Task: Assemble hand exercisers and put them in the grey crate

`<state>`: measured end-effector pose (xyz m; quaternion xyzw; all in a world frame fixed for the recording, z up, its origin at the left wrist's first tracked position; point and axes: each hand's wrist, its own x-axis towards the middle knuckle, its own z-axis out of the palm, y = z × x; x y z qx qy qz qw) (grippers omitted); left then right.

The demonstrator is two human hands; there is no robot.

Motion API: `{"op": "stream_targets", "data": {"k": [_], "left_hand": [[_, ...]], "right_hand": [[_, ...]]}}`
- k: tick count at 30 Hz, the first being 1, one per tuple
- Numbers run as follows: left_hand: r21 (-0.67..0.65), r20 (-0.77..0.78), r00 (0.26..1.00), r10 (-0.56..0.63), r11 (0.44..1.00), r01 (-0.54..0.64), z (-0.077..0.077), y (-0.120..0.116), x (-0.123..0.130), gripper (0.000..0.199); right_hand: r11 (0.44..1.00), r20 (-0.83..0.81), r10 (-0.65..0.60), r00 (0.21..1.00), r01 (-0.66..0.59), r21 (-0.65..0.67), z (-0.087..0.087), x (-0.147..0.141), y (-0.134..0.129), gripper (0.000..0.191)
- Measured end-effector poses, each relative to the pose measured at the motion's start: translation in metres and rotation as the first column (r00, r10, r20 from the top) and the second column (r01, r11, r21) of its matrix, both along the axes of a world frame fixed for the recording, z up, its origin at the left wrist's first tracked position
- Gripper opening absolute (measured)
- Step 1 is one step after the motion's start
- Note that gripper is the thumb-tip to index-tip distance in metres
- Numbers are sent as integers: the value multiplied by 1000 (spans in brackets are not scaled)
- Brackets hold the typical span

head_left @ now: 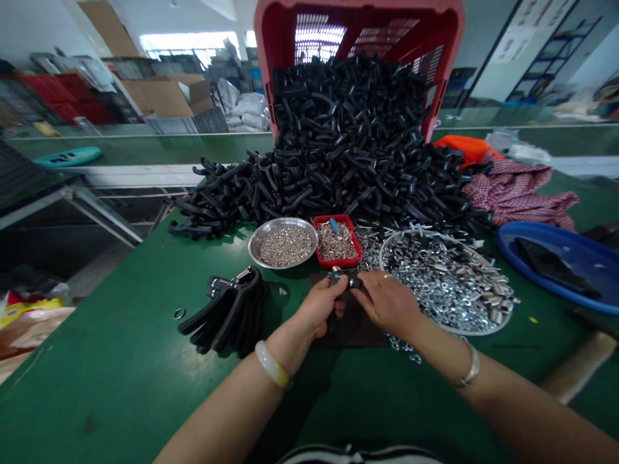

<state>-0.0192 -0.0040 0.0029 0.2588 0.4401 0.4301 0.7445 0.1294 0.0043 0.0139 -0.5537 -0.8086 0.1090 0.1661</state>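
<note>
My left hand is closed around a black handle, with a shiny metal piece at its top end. Close against it, my right hand pinches a small black-and-metal part between thumb and fingers; its exact kind is too small to make out. Both hands are over a dark mat. To their left lies a stack of black hand grips with springs. Just beyond the hands stands a red tray of small metal pins, beside a steel bowl of tiny metal parts.
A wide dish of nuts, rings and metal sleeves stands at right. Behind, a tipped red crate spills a heap of black handles. A blue tray with a dark phone-like object, a hammer and checked cloth lie further right.
</note>
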Motion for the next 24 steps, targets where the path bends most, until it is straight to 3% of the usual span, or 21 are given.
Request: {"op": "stream_targets", "data": {"k": [3,4,7,8,9,10,12,13,14,15,16,18,19,21,23,24], "left_hand": [[6,-33,999,-12,1000,12,0,-1,0,39],[9,-35,999,-10,1000,10,-1,-1,0,39],[4,-31,999,-36,999,36,-5,-2,3,39],[8,-50,998,-45,999,45,-8,-2,4,40],[26,-93,995,-41,999,44,-11,-2,5,40],[71,-156,988,-22,997,34,-13,-3,5,40],[239,-313,947,75,971,2,-18,-4,4,43],[330,-390,912,127,944,10,-19,-5,2,45],[404,-458,874,162,914,42,-19,-5,-1,46],[454,-518,837,180,886,91,-19,-4,-4,47],[484,-572,801,179,862,152,-17,-3,-7,45],[513,-660,739,140,802,306,-13,1,-13,40],[523,-697,708,115,757,392,-12,4,-16,39],[504,-782,620,62,647,572,-9,11,-18,39],[458,-860,502,92,573,680,-9,18,-19,39],[443,-885,444,143,556,703,-9,20,-19,41]], "right_hand": [[977,-46,13,999,-23,-214,2,1,-2,68],[973,-54,10,998,-22,-231,3,1,-3,68],[997,-66,-40,997,36,-64,3,-1,-5,56],[993,-108,-67,992,57,-99,1,-2,-6,57],[971,-172,-100,980,58,-232,-1,-4,-6,60],[906,-244,-154,957,38,-422,-3,-5,-7,64],[679,-347,-283,894,-69,-731,-8,-6,-7,67],[594,-366,-314,876,-120,-796,-10,-6,-8,68],[572,-371,-301,879,-145,-807,-11,-4,-8,68],[623,-363,-245,899,-141,-769,-11,-2,-7,68],[733,-334,-170,927,-108,-671,-10,1,-6,67],[947,-215,3,977,-72,-312,-8,9,0,53],[986,-141,91,986,-109,-124,-8,14,4,42],[959,7,276,961,-276,59,-9,21,13,37],[913,136,402,906,-408,23,-13,25,18,35],[915,187,395,899,-403,5,-17,26,19,31]]}}
